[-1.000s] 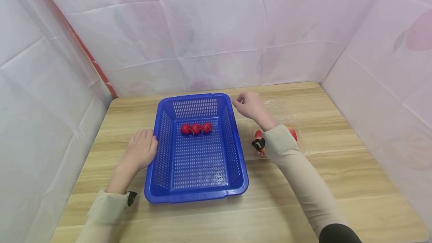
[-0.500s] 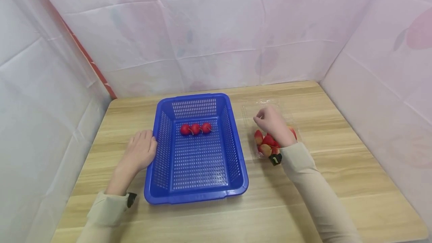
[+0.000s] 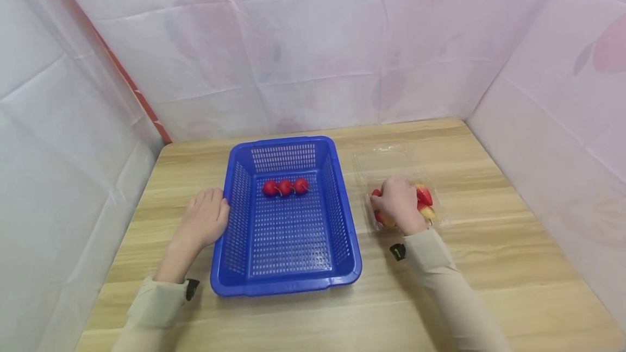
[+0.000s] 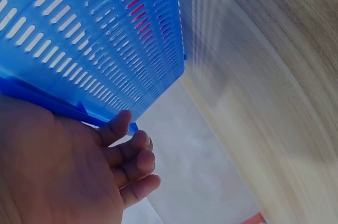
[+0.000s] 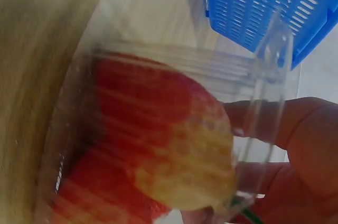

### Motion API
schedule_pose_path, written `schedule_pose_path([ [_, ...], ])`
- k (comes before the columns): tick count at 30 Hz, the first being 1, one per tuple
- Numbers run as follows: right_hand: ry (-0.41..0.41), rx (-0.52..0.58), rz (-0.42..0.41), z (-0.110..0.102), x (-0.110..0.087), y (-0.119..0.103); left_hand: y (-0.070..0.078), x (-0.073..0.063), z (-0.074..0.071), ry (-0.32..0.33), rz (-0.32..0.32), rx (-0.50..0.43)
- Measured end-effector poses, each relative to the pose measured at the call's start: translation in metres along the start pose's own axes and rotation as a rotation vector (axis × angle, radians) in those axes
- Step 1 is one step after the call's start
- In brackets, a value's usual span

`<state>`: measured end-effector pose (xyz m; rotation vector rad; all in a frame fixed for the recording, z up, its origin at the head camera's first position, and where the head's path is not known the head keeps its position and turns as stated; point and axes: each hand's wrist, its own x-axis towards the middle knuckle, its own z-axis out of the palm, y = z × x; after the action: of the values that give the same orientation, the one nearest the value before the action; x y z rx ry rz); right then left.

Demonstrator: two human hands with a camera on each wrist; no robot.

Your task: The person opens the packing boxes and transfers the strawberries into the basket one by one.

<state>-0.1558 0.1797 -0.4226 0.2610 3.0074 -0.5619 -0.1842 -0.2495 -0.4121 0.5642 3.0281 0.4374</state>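
Note:
The blue plastic basket holds three small red cherries in a row, stems showing. Against its left rim rests my left hand; in the left wrist view the fingers are loosely bent below the rim. My right hand reaches down into a clear plastic box of red and yellow fruits. Seen from the right wrist, a red-yellow fruit lies behind the clear wall, near the fingers. Whether they hold a fruit is hidden.
A wooden table carries the basket and the box. Pale printed cloth hangs along the back and both sides. The box's clear lid part stands toward the back, beside the basket's right rim.
My right hand has moved from beside the basket's far right corner, rightward and then nearer, down into the fruit box. My left hand and the cherries have stayed put.

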Motion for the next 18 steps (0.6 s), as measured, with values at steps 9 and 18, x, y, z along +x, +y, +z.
schedule_pose_path([
  [9, -0.012, -0.037, 0.023, 0.0024, -0.0002, -0.0006, -0.0001, 0.0007, -0.0008, 0.013, 0.007, 0.009],
  [18, -0.066, -0.027, 0.066, 0.0052, 0.0028, 0.0031, -0.0013, 0.0011, -0.0007, 0.007, 0.024, 0.039],
])
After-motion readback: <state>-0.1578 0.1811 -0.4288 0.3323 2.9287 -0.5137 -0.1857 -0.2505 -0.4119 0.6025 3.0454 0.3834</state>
